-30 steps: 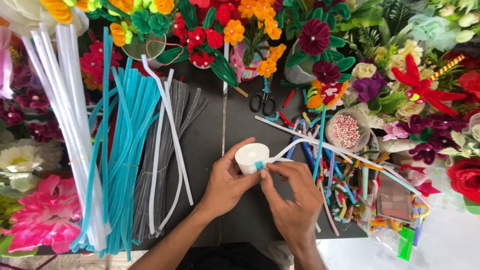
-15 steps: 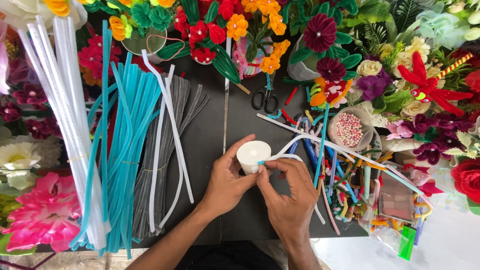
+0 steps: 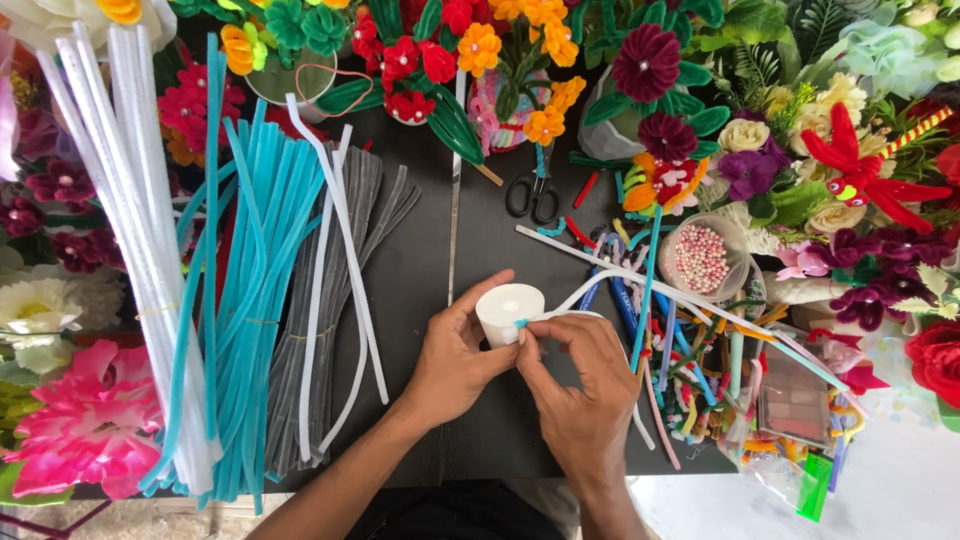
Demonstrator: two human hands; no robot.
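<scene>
**Inspector:** Where the two hands meet at the middle of the dark table (image 3: 420, 300), report the grip first.

**Assistant:** Left hand (image 3: 452, 362) is closed around the side of a small white cup (image 3: 508, 310), thumb over the near wall, fingers wrapped behind. Right hand (image 3: 580, 382) is pinched shut, thumb and forefinger together on a short teal piece (image 3: 521, 323) pressed against the cup's right wall. A white pipe cleaner (image 3: 600, 285) arcs away from that pinch toward the upper right.

**Inspector:** Which way does the cup lie from each hand?

**Assistant:** It sits above and between them, tipped so its pale round end faces the camera; its axis points roughly up toward the viewer. The left hand carries it. The right hand only touches its right side, so the working point lies at the right hand's fingertips, and the white strand's long axis runs rightward from there.

**Inspector:** Surroundings?

**Assistant:** Just right of the hands, a tangle of coloured pipe cleaner offcuts (image 3: 690, 370). Beyond that, a clear tub of pink and white beads (image 3: 702, 258). Black-handled scissors (image 3: 533, 192) lie above the cup, well apart. To the left lie bundles of grey (image 3: 330, 330), teal (image 3: 245, 300) and white stems (image 3: 130, 200). Made-up flowers (image 3: 650, 70) ring the table edge.
</scene>
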